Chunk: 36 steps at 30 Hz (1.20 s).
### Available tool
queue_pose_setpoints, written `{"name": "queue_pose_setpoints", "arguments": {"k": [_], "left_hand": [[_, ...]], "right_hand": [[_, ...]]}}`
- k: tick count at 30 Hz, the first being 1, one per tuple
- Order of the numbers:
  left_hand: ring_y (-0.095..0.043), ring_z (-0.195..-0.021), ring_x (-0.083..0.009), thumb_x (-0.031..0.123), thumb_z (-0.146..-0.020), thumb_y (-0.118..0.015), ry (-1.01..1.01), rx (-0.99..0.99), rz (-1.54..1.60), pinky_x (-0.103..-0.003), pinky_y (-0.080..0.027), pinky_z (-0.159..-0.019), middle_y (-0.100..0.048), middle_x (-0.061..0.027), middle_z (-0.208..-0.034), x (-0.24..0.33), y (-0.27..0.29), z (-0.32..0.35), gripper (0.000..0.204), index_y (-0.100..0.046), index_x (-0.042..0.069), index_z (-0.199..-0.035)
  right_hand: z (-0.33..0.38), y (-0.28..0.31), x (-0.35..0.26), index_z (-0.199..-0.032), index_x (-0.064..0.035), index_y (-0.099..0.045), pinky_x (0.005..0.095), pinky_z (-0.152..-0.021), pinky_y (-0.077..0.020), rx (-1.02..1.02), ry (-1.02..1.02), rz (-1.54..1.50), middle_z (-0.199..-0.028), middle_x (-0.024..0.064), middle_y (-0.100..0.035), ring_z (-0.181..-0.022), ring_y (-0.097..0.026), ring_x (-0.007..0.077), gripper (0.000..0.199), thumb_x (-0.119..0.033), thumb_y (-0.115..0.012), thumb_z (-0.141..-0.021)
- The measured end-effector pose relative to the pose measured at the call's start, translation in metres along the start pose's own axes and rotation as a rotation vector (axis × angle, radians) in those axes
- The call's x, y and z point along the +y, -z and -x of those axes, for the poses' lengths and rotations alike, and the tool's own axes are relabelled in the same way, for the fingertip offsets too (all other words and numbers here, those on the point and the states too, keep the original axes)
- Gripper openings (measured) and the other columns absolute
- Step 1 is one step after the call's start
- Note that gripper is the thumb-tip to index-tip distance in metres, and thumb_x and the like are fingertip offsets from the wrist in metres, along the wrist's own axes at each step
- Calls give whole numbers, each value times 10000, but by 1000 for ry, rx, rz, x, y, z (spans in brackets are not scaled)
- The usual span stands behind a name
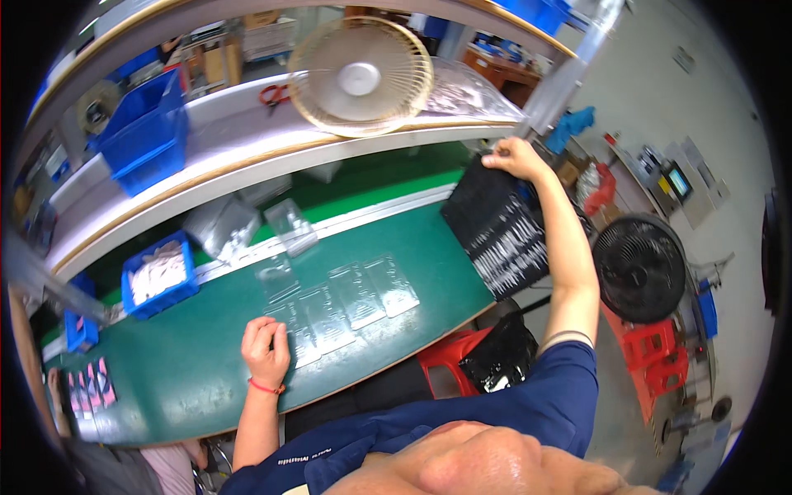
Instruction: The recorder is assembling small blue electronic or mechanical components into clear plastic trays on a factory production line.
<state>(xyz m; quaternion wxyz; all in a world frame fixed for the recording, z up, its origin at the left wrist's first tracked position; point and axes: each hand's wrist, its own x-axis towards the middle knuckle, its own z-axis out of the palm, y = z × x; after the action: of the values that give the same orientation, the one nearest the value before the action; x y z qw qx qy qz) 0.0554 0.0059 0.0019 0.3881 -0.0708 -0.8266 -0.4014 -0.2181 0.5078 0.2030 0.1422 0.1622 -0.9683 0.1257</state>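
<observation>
My right hand (513,159) reaches to the far right of the bench, its fingers closed on the upper edge of a black tray (473,198). Rows of thin, silvery pieces (513,247) lie across the tray's nearer part. The tray overhangs the bench's right end. My left hand (266,351) rests on the green bench top with its fingers curled; whatever they may hold is hidden. Just right of it, clear plastic blister sheets (356,295) lie side by side in a slanting row. Another clear piece (277,278) lies beyond them.
A blue bin of small pale parts (159,276) stands at the back left, near clear bags (221,227). The shelf above carries a fan (360,78), red scissors (274,97) and a blue crate (147,132). Pink-and-black pieces (92,388) lie far left, beside another person's hand (58,403).
</observation>
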Motion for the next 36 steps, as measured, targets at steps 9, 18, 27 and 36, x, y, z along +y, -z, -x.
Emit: {"name": "queue_pose_setpoints", "arguments": {"k": [9, 18, 27, 36], "left_hand": [[-614, -709, -265, 3, -746, -704, -17, 47, 8, -341, -493, -632, -628, -110, -802, -1, 0, -2, 60, -646, 18, -751], [-614, -803, -165, 67, -804, -704, 141, -72, 327, -252, -498, -625, -616, -98, -1015, 25, -13, -1, 184, -670, 33, -981], [-442, -1254, -231, 32, -761, -733, 734, -797, 1410, -366, -403, -1010, -463, -100, -1337, 80, -82, 13, 792, -295, 23, -1421], [-624, -1019, -192, -18, -829, -668, 1121, -556, 1442, -376, -610, -743, -584, -71, -1176, 43, -29, 31, 515, -468, 87, -1292]], "right_hand": [[8, 8, -21, -667, -30, -495, 421, -597, -449, 46, -114, 210, -652, 171, -577, -647, -583, 311, 645, -596, -798, -601], [51, 33, -117, -715, -38, -465, 426, -537, -430, 636, 35, 373, -619, 147, -547, -570, -532, 363, 470, -414, -740, -780], [148, -139, -328, -636, -39, -408, 298, -466, -352, 247, -31, -653, -556, 35, -395, -543, -345, 105, 448, -215, -811, -723], [141, -181, -315, -904, -25, -591, 233, -654, -449, -286, 47, -919, -783, 3, -610, -697, -533, 93, 283, -204, -776, -786]]}}
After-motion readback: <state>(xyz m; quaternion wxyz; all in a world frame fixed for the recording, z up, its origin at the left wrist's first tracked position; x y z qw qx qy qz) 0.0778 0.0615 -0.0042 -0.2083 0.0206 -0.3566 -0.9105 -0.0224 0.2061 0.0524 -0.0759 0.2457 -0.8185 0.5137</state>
